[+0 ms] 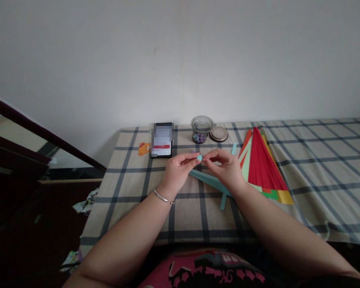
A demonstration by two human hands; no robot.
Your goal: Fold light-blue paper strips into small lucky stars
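Note:
Between the fingertips of both hands is a small light blue folded paper star (199,157). My left hand (180,167) pinches it from the left, with a silver bangle on the wrist. From the right, the thumb and forefinger of my right hand (226,166) are closed on its other side. Beneath the hands, a bunch of light blue paper strips (208,180) lies on the cloth, partly covered by my right hand and forearm. A tiny purple piece (193,151) sits just behind my left fingers.
Against the wall stands a clear plastic cup (202,129) holding small purple and blue pieces, beside a round lid (219,133). A phone (163,150) and an orange bear cutout (143,149) are at left. Fanned red paper strips (262,168) lie right, on the checked tablecloth (324,160).

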